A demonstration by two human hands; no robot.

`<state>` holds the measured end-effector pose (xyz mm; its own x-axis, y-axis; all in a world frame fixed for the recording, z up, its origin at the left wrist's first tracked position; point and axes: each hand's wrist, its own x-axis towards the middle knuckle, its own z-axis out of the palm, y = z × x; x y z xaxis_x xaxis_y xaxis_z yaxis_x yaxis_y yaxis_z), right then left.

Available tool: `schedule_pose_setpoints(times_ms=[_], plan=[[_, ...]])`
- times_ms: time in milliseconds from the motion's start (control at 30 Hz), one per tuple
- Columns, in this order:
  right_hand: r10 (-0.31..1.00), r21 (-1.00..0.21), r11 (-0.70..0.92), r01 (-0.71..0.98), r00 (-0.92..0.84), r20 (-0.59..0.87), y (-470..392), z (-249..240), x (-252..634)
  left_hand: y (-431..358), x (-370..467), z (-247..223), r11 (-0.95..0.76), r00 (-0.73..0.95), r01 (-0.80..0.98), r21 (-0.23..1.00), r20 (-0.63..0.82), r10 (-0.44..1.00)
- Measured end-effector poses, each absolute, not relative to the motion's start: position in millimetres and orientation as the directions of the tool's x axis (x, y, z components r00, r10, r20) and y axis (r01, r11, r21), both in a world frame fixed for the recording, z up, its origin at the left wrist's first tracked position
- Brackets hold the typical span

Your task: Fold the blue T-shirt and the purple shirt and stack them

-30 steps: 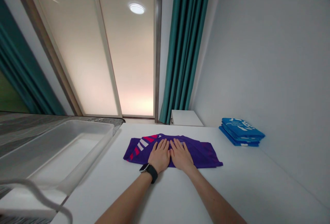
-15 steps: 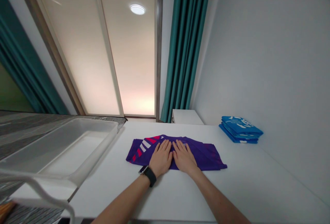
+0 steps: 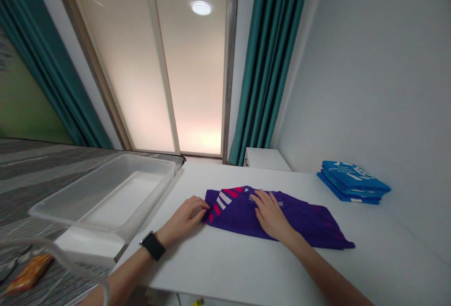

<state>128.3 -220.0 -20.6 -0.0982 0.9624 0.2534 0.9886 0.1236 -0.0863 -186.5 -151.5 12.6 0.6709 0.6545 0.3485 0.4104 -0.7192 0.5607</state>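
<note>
A folded purple shirt (image 3: pixel 239 221) with pink and white stripes and small white lettering lies flat on the white table. My left hand (image 3: pixel 186 217), with a dark watch on its wrist, is at the shirt's left end; its fingers are curled, thumb and fingertips closing on the edge. Across the middle of the cloth rests my right hand (image 3: pixel 272 214), palm down with the fingers stretched out, partly covering the lettering.
A stack of folded blue cloth or bags (image 3: pixel 352 181) sits at the right, by the wall. To the left stands a translucent plastic bin (image 3: pixel 165 181). A pale cable (image 3: pixel 70 261) and an orange packet (image 3: pixel 31 273) are at lower left. The white table (image 3: pixel 225 268) runs between.
My left hand has slid from the shirt's middle to its left end and curled its fingers. My right hand stays flat on the shirt. The view has shifted left.
</note>
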Motion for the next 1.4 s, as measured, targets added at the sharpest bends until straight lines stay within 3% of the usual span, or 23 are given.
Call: schedule_pose_setpoints(times_ms=[167,333,500,733,867,1000,1133,1233,1400], plan=[[0.916,-0.203,0.358,0.911,-0.299,0.268,-171,-1,79,-160,-195,5,-0.708,0.689,0.382,0.594,0.328,0.647],[0.970,-0.250,0.236,0.939,-0.211,0.122,-124,0,51,-160,-201,-2,-0.717,0.688,0.393,0.576,0.333,0.645],[0.982,-0.282,0.190,0.941,-0.175,0.076,-108,1,52,-161,-201,-5,-0.736,0.696,0.401,0.545,0.341,0.632],[0.953,-0.353,0.301,0.886,-0.265,0.147,-141,30,55,-166,-208,0,-0.799,0.748,0.391,0.457,0.348,0.565],[0.886,-0.419,0.461,0.782,-0.382,0.262,-182,47,50,-172,-210,5,-0.811,0.764,0.397,0.429,0.335,0.551],[0.872,-0.436,0.486,0.757,-0.457,0.178,-216,55,43,-174,-212,6,-0.812,0.768,0.396,0.429,0.330,0.549],[0.893,-0.501,0.446,0.742,-0.410,0.186,-218,54,42,-176,-211,7,-0.802,0.758,0.402,0.442,0.331,0.562],[0.906,-0.462,0.424,0.779,-0.366,0.215,-201,51,45,-178,-202,6,-0.755,0.716,0.441,0.485,0.316,0.622],[0.911,-0.271,0.407,0.872,-0.369,0.182,-164,48,47,-180,-186,-3,-0.641,0.610,0.538,0.547,0.273,0.744]])
